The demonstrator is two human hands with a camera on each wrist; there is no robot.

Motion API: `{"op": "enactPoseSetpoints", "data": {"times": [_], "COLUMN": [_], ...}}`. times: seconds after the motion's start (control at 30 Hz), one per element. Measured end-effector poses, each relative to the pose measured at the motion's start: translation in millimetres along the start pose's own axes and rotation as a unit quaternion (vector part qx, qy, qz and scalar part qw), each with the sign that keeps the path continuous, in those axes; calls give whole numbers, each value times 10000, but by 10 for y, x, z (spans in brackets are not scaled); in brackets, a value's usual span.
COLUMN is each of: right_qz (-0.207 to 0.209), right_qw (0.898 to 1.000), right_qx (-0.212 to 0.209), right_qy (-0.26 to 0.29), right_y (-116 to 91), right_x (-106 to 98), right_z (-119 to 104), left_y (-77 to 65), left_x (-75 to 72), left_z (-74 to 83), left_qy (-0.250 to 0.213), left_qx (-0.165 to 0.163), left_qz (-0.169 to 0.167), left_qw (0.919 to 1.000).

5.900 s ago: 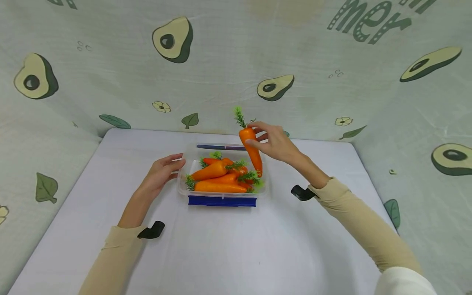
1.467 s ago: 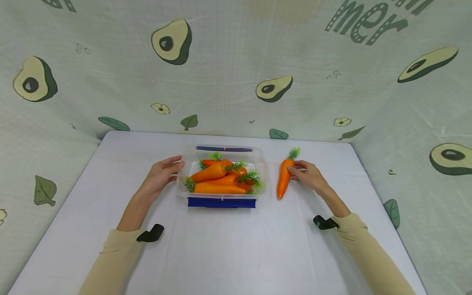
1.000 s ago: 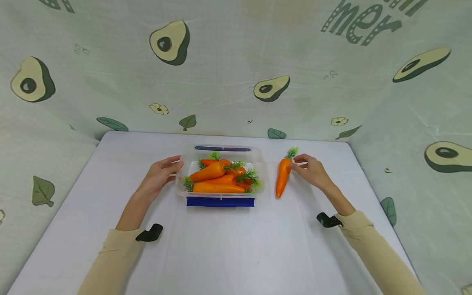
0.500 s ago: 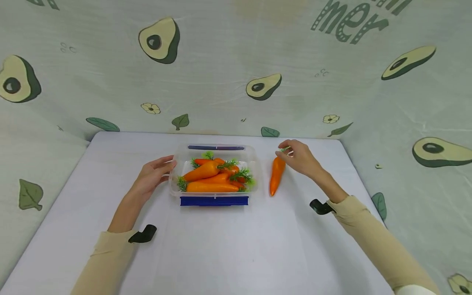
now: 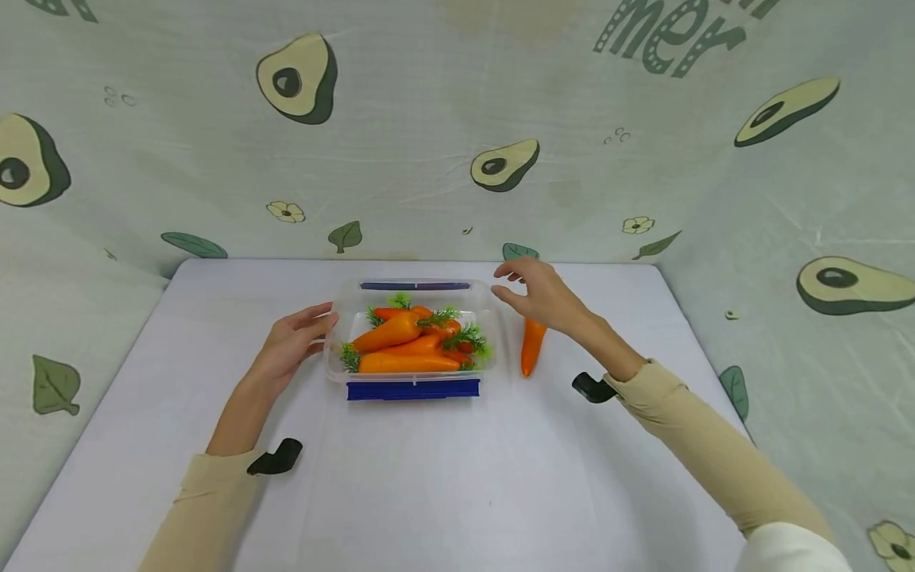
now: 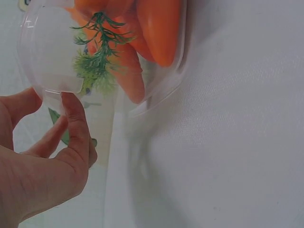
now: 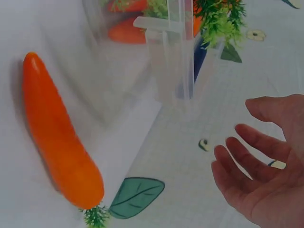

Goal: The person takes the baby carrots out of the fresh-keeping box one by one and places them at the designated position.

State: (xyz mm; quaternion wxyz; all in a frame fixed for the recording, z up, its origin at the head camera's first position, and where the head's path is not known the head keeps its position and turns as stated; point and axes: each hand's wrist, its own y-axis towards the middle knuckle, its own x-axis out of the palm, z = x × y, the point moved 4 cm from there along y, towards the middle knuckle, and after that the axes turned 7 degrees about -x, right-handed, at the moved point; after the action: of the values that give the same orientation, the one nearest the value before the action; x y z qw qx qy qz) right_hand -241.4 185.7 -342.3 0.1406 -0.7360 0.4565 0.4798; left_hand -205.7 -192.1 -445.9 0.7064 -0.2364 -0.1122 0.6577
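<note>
A clear plastic box with blue side clips stands on the table and holds several orange carrots with green tops. My left hand holds the box's left rim with thumb and fingertips, seen closer as the hand in the left wrist view. One carrot lies on the table to the right of the box, its green top hidden by my right hand in the head view. My right hand is raised near the box's back right corner, fingers loosely bent and holding nothing.
The white-covered table extends in front of the box. A cloth backdrop printed with avocados and leaves rises behind it and at both sides. A black wrist camera sits at each cuff.
My right hand carried a carrot out of the box and laid it down on the right. It then let go, rose and moved back left towards the box. My left hand stayed at the rim.
</note>
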Motion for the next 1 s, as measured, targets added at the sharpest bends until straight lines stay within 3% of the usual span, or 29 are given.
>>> {"op": "enactPoseSetpoints", "data": {"times": [0.47, 1.0], "right_qz": [-3, -569], "right_qw": [9953, 9884], "right_qx": [-831, -974], "right_qy": [495, 1014], "right_y": [262, 466], "right_x": [280, 616], "right_z": [-353, -622], "left_y": [-27, -7], "left_x": [6, 3], "left_z": [-3, -10], "left_qy": [-93, -122], "left_qx": [-75, -86], "left_qz": [57, 38], "left_qw": [9999, 9999]}}
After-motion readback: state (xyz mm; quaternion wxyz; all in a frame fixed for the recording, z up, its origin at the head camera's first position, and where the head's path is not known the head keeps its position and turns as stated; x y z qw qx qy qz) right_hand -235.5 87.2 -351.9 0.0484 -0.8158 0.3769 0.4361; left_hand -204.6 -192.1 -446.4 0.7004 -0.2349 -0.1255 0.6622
